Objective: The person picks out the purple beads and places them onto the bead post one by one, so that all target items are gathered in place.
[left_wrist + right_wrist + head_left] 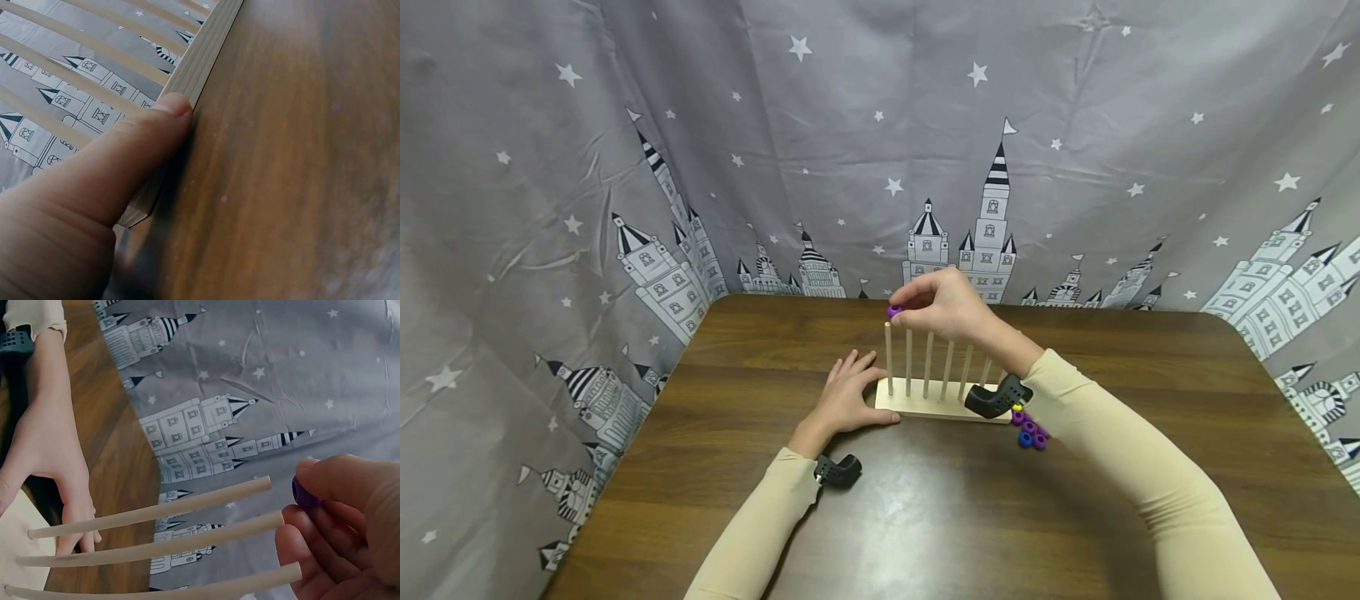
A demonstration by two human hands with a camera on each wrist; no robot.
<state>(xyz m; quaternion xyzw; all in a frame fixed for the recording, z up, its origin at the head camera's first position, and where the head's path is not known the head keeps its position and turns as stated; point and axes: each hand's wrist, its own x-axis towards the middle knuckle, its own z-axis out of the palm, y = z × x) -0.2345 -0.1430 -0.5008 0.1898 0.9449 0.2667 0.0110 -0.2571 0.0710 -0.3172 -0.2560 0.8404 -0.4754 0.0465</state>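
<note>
A pale wooden peg stand (917,407) has a row of upright pegs on a long base. My right hand (951,308) pinches a purple bead (893,311) between thumb and fingers, just above the top of the leftmost peg (889,358). In the right wrist view the bead (306,492) is partly covered by the thumb and sits near the peg tips. My left hand (846,396) rests at the stand's left end with fingers spread straight. Its thumb (147,134) lies against the front edge of the base.
Several purple beads (1029,427), a blue bead (1026,439) and a yellow bead (1017,407) lie by the stand's right end, partly behind the right wrist's camera (996,397). The brown wooden table (760,358) meets a grey castle-print curtain (850,125) behind.
</note>
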